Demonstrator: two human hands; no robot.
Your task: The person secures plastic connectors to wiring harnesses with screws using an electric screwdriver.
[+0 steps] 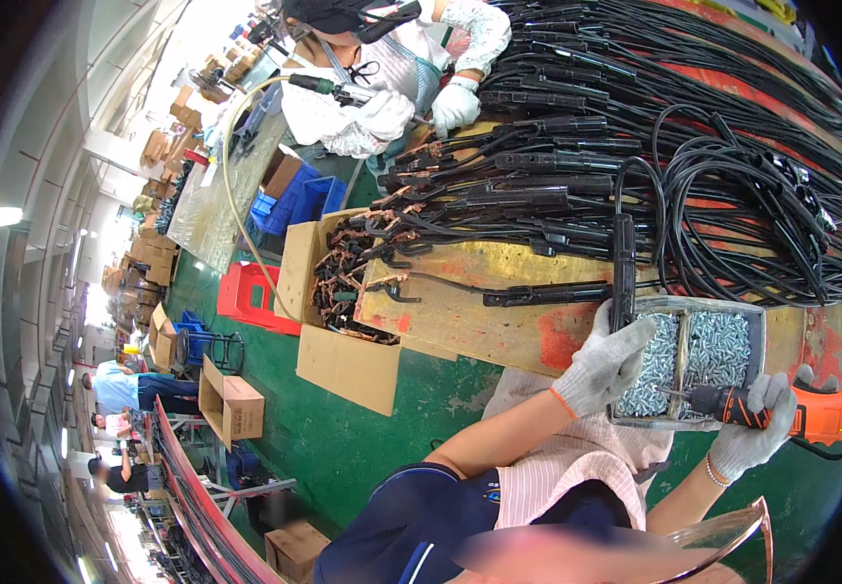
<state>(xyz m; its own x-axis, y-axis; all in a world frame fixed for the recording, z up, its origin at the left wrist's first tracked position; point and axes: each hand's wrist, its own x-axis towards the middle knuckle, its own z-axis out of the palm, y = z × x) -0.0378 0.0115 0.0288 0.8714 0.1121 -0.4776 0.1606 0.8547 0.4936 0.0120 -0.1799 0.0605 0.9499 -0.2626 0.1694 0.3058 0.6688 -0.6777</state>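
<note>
Two gloved hands work as a pair: the left hand [604, 365] grips a black clamp handle [623, 273] steady while the right hand [756, 428] clenches an orange electric screwdriver [781, 409] above the screw tray [757, 321].

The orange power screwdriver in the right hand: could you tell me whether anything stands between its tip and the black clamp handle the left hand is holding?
Nothing visible does. The right hand aims the orange power screwdriver across the tray of screws toward the black clamp handle held upright by the left hand. The bit tip sits by that hand's gloved fingers.
</note>
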